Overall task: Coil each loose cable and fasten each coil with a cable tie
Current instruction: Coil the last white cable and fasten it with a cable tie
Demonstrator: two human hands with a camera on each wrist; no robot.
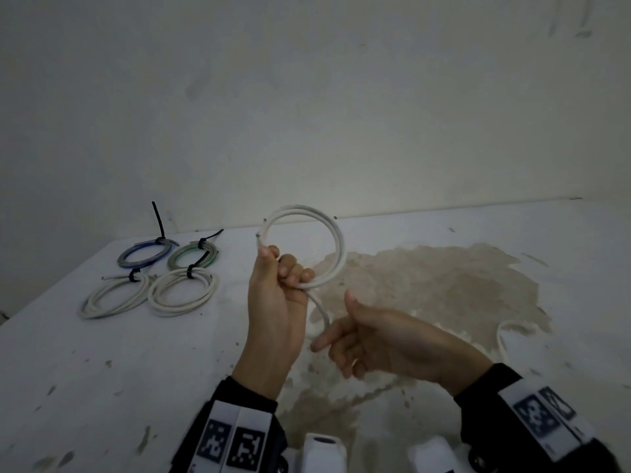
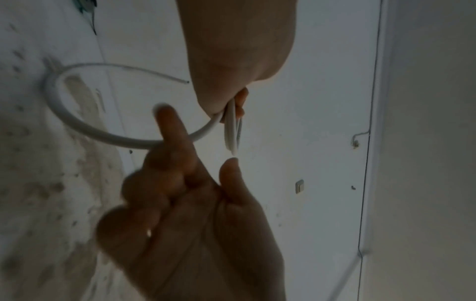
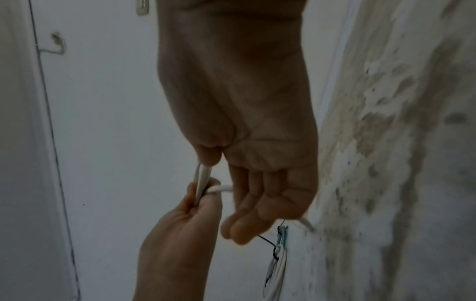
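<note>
Above the middle of the worktop [image 1: 102, 353], the left hand [image 1: 273, 302] holds up a round coil of white cable [image 1: 336, 240], its fingers [image 1: 295, 271] curled around the bottom of the loops. The right hand [image 1: 382, 339] sits just beside it, thumb raised and fingers loosely bent; the cable's tail passes behind them, and whether they pinch it I cannot tell. Only the left wrist view shows that tail arcing round to a cut end [image 2: 186, 82]. Only the head view shows all four tied coils [image 1: 150, 278] near the far left corner: one blue, one green, two white, each flat, round and cinched with a black tie. A rough brown stain [image 1: 444, 285] spreads over the worktop's middle.
</note>
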